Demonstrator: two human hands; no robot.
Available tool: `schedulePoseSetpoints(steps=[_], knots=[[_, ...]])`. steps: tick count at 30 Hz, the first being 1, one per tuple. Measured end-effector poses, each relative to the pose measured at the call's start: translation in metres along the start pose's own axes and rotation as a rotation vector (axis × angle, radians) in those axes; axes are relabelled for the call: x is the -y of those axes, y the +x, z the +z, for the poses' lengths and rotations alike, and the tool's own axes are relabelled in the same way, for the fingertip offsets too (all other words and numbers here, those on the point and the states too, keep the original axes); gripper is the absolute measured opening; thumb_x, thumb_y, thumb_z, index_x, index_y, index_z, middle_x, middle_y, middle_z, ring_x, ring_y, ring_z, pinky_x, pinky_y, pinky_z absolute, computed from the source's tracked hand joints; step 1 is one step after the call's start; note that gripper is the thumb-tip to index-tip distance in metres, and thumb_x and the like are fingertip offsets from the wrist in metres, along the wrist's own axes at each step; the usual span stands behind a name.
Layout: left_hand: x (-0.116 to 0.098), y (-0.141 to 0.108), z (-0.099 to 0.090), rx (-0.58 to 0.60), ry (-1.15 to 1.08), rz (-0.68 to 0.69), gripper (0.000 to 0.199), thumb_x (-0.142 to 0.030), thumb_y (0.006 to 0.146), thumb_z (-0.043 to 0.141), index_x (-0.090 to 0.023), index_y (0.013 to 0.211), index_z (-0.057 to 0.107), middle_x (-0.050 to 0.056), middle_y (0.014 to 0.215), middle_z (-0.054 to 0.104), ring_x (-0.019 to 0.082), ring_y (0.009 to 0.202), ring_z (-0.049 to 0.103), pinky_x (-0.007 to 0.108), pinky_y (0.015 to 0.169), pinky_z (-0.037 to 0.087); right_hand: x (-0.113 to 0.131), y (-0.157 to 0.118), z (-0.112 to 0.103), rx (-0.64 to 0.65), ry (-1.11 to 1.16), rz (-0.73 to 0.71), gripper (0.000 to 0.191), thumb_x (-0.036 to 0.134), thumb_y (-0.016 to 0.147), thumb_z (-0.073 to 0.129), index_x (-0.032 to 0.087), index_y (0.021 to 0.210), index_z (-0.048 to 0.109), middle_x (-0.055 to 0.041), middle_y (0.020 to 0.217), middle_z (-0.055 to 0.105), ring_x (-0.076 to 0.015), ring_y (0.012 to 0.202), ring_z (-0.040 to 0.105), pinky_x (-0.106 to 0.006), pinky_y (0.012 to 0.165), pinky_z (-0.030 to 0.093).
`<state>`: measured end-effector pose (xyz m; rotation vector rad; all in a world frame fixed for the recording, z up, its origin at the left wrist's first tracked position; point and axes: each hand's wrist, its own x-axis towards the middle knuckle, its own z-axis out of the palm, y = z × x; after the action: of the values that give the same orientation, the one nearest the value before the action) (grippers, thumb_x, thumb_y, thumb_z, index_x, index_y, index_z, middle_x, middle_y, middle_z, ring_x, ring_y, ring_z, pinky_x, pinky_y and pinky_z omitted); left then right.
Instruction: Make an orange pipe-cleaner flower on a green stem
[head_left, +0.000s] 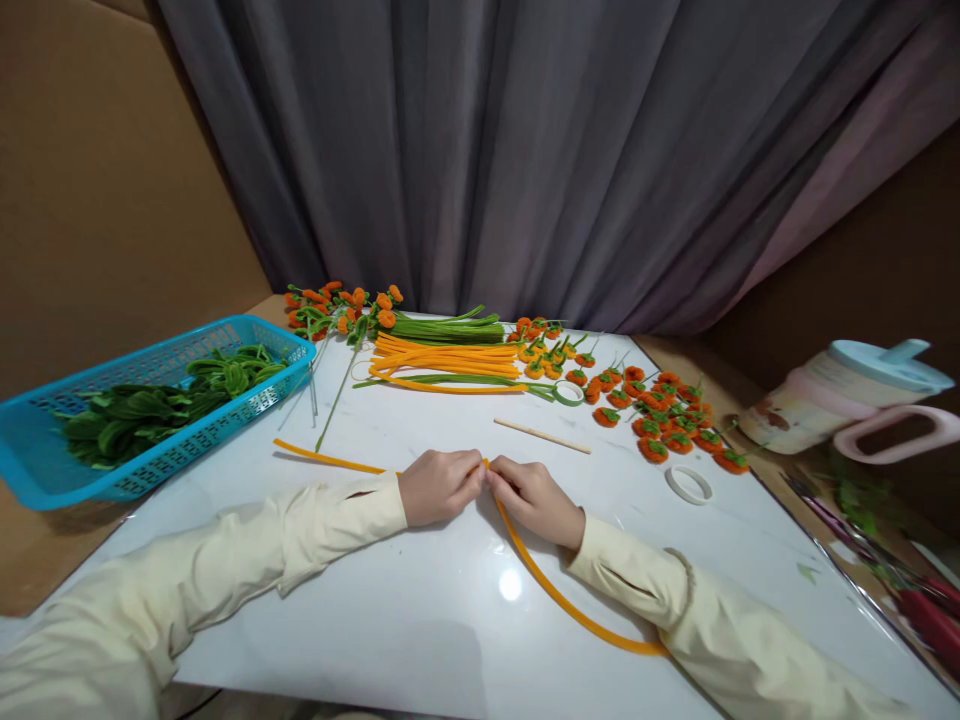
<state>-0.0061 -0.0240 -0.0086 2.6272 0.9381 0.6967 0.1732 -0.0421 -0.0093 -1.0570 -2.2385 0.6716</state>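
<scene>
An orange pipe cleaner (551,583) runs through both hands above the white tabletop. My left hand (442,487) is closed on it, with one straight end sticking out to the left. Close beside, my right hand (536,500) pinches the same pipe cleaner at the fingertips, and its long tail curves down to my right sleeve. The bit between the fingertips is mostly hidden. Beyond the hands lie a thin wooden stick (541,436), a stack of orange pipe cleaners (450,358) and a bundle of green pipe cleaners (450,328).
A blue basket (202,428) with green fuzzy leaves stands at the left. Small orange fuzzy persimmons (654,402) spread across the back right, near a white tape roll (689,486). Finished orange sprigs (352,308) lie at the back left. A lidded cup (817,395) stands at the right.
</scene>
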Motion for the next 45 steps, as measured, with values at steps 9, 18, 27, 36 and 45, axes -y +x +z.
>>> schedulePoseSetpoints(steps=[9, 18, 27, 36, 45], knots=[[0.006, -0.002, 0.007, -0.129, 0.058, 0.029, 0.022, -0.025, 0.093, 0.029, -0.017, 0.098, 0.049, 0.005, 0.088, 0.064, 0.014, 0.076, 0.063, 0.024, 0.065, 0.047, -0.003, 0.007, -0.002, -0.061, 0.133, 0.145, 0.029, 0.033, 0.089, 0.038, 0.018, 0.066, 0.048, 0.0047, 0.049, 0.041, -0.0099, 0.047, 0.038, -0.02, 0.048, 0.032], [0.007, 0.002, 0.002, -0.143, -0.183, -0.074, 0.023, -0.029, 0.091, 0.04, -0.017, 0.085, 0.059, 0.002, 0.08, 0.066, 0.012, 0.072, 0.061, 0.021, 0.068, 0.046, 0.0, 0.002, 0.001, -0.064, 0.069, 0.047, 0.023, 0.029, 0.088, 0.038, 0.018, 0.072, 0.049, 0.0048, 0.05, 0.042, -0.0092, 0.045, 0.039, -0.02, 0.048, 0.03], [0.006, 0.0, 0.001, -0.174, -0.183, 0.031, 0.026, -0.027, 0.092, 0.036, -0.016, 0.08, 0.057, 0.001, 0.067, 0.06, 0.011, 0.062, 0.056, 0.021, 0.062, 0.044, 0.001, 0.0, 0.001, -0.036, 0.024, 0.017, 0.021, 0.029, 0.089, 0.037, 0.018, 0.077, 0.05, 0.0039, 0.052, 0.046, -0.0098, 0.046, 0.04, -0.02, 0.049, 0.031], [0.005, 0.001, -0.001, -0.156, -0.233, 0.053, 0.025, -0.024, 0.093, 0.032, -0.015, 0.082, 0.053, 0.001, 0.067, 0.054, 0.011, 0.063, 0.052, 0.021, 0.064, 0.043, 0.0, -0.001, 0.002, -0.065, 0.063, 0.013, 0.022, 0.029, 0.091, 0.038, 0.018, 0.077, 0.051, 0.0051, 0.052, 0.041, -0.009, 0.045, 0.038, -0.02, 0.048, 0.03], [0.005, 0.002, -0.005, -0.101, -0.274, 0.062, 0.021, -0.021, 0.091, 0.032, -0.014, 0.093, 0.052, 0.005, 0.08, 0.057, 0.013, 0.073, 0.054, 0.024, 0.069, 0.043, -0.002, 0.001, 0.0, -0.111, 0.085, 0.033, 0.023, 0.03, 0.09, 0.039, 0.018, 0.073, 0.048, 0.0052, 0.052, 0.04, -0.009, 0.046, 0.037, -0.02, 0.049, 0.029]])
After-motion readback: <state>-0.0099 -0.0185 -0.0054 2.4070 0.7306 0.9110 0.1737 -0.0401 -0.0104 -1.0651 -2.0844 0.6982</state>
